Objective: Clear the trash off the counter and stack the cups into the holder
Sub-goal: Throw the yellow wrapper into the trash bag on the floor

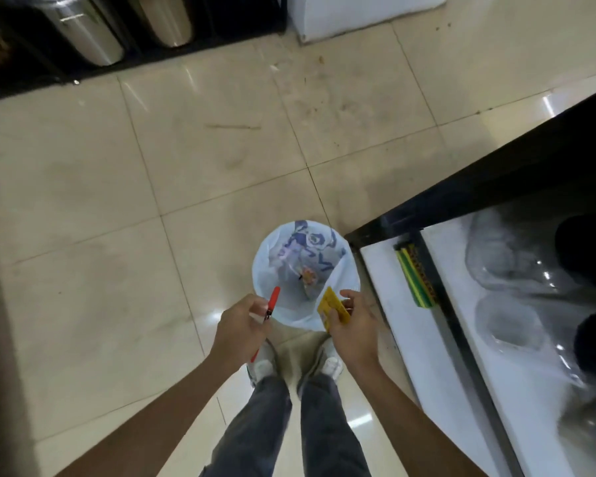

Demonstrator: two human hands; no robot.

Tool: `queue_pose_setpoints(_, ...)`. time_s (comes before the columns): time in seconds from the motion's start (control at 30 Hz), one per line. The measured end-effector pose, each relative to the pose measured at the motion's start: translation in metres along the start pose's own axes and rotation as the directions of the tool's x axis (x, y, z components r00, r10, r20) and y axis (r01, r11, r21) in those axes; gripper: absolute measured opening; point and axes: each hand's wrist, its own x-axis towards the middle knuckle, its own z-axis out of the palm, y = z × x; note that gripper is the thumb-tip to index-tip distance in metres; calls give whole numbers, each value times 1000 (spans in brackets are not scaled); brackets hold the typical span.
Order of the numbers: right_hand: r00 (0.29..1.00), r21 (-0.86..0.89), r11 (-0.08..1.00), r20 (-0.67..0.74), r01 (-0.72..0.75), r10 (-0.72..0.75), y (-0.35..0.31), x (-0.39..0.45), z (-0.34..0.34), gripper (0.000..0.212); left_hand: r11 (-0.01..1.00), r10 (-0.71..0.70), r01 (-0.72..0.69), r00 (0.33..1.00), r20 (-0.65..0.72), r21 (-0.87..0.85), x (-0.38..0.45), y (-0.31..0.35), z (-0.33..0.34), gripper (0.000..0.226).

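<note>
A trash bin lined with a white plastic bag (265,270) stands on the floor just in front of my feet; some wrappers lie at its bottom. My left hand (240,327) holds a thin red straw-like piece (273,301) at the bin's near left rim. My right hand (353,325) grips a yellow wrapper (331,306) over the bin's near right rim. No cups or cup holder can be made out clearly.
A dark-edged counter with a white surface (437,339) runs along the right, a yellow-green sponge (415,277) on it. Steel cylinders (83,32) stand in a black shelf at the back left. A white appliance (358,12) is behind. Beige floor tiles (152,166) spread around.
</note>
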Motion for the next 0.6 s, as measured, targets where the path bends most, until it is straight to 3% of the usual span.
queue_pose_setpoints(0.3, 994, -70, 995, 91, 66, -60, 76, 87, 89, 20, 998, 41, -40, 999, -18, 50, 117, -68, 89, 27)
queue_pose_setpoints(0.6, 960, -142, 959, 174, 244, -218, 106, 138, 139, 29, 987, 96, -92, 995, -25, 130, 187, -94, 131, 20)
